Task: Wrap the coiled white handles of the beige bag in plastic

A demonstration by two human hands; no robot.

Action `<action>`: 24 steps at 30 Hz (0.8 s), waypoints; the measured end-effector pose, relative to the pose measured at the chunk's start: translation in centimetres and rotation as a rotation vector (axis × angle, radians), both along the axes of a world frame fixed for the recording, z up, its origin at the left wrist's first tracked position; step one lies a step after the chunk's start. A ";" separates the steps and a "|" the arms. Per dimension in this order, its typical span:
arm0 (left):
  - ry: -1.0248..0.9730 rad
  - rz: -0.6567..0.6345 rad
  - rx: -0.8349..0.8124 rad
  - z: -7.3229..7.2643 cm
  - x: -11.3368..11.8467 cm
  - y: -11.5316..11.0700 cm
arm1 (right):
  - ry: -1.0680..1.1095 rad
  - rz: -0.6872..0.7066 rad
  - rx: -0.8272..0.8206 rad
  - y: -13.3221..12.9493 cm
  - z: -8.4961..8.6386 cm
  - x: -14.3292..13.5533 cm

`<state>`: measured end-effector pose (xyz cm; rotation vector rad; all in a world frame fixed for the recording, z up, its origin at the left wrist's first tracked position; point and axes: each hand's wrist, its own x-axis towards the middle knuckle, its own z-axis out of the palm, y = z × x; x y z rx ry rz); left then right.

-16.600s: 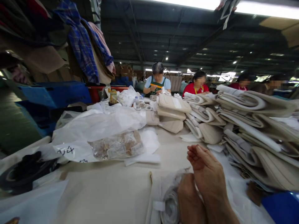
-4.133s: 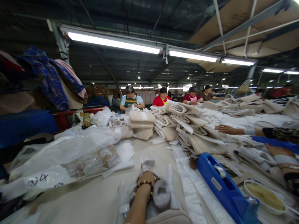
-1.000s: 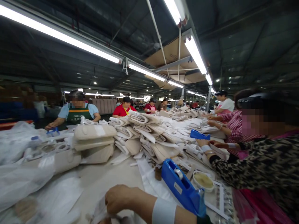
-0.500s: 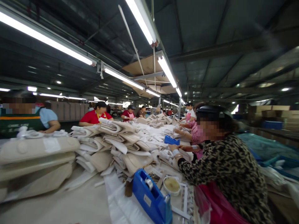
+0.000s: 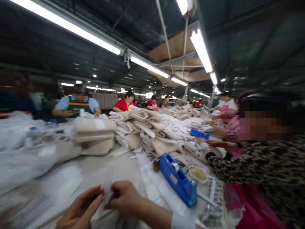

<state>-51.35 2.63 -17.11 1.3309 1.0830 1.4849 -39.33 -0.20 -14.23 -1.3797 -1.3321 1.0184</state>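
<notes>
- Right hand (image 5: 125,198) low in the middle of the view, closed, thumb and fingers pinched on a small white piece (image 5: 106,193) at its right edge
- Left hand (image 5: 79,210) just beside, palm up, fingers long and half open, tips touching the left edge of the same piece; too blurred to tell whether really pinching or only supporting
- Small white piece held up between both hands, a little above the table (image 5: 105,165), near the front edge; probably thin paper or film, not possible to say which
- White band (image 5: 181,221) around the right wrist, at the bottom edge of the view
- Judged as a step of fine finger work: holding one thin piece between two hands, perhaps separating or opening it
- For any further handling: a firm pinch from the left fingertips too, a slow even pull, eyes down on the piece, because thin material tears or slips easily
- To the right of the hands, a long white strip (image 5: 152,181) flat on the table, then a blue tape dispenser (image 5: 177,179) on it, within reach
- Beyond the dispenser, a small round dish (image 5: 197,173) with something yellowish inside
- Further back, stacks of beige folded pieces (image 5: 95,133) along the middle of the table
- At the right, a co-worker with a patterned sleeve (image 5: 240,167), hands among the stacks; more people on both sides of the long table
</notes>
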 end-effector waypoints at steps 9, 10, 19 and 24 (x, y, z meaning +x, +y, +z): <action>-0.364 0.057 -0.227 1.3 -0.4 -0.1 | -0.148 0.254 0.321 -5.2 -0.2 0.5; -0.371 0.053 -0.241 1.2 -0.3 -0.1 | -0.306 0.274 0.463 -6.2 -0.9 0.4; -0.340 0.031 -0.293 1.2 0.2 -0.1 | -1.043 0.165 1.052 -11.3 -3.7 -1.8; -0.281 0.035 -0.288 1.3 0.5 -0.2 | -1.005 0.261 1.152 -12.8 -4.0 -2.0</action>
